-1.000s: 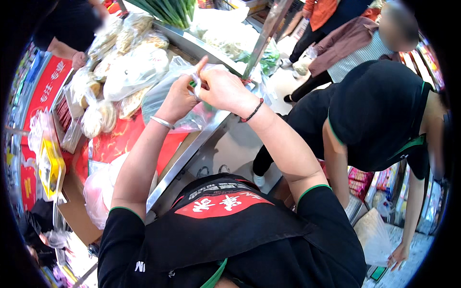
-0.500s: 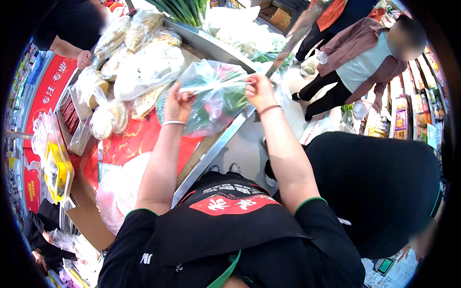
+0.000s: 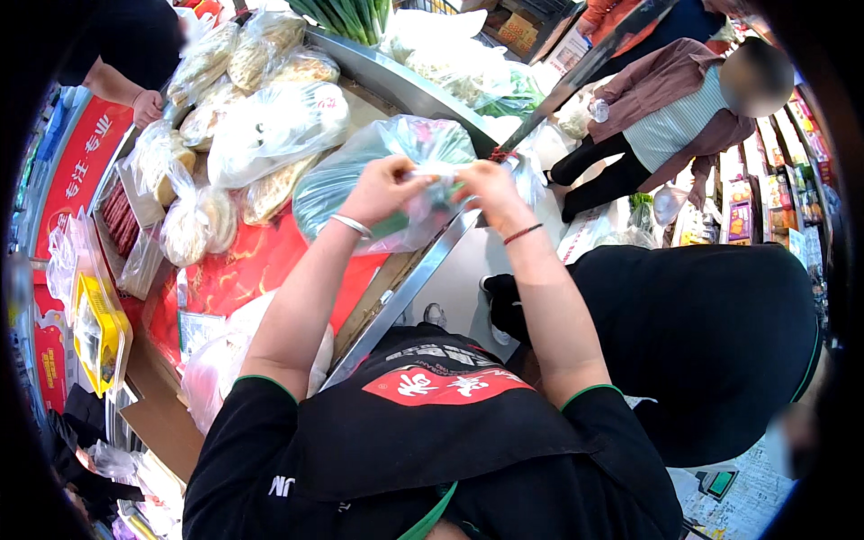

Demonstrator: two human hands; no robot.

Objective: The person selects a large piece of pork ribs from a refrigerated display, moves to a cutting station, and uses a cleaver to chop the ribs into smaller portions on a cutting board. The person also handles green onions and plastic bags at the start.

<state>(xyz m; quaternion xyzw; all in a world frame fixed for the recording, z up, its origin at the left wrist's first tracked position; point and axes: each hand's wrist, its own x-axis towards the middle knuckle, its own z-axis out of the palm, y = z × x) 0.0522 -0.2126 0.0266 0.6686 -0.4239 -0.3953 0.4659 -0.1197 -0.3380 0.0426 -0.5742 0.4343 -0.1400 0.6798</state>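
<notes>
The clear plastic bag [image 3: 378,180] was big and puffy, with green leafy vegetables showing through its thin, shiny skin. It sat above the red cloth [image 3: 243,270] on the table [image 3: 405,288], close to the table's metal edge, and was held up in front of the person.

The left hand [image 3: 382,187] was closed around the top of the bag, fingers curled tight on the bunched plastic. A silver bracelet sat on that wrist. The right hand [image 3: 486,189] was also closed, pinching the same bunched top from the other side. A red string was around that wrist. The 2 hands were very near each other, almost touching, with the bag's neck between them.

To the left of the bag lay many small bags of flat breads [image 3: 261,135]. Behind the bag were green onions [image 3: 351,16]. To the right of the bag stood another person in a black top [image 3: 702,342].
</notes>
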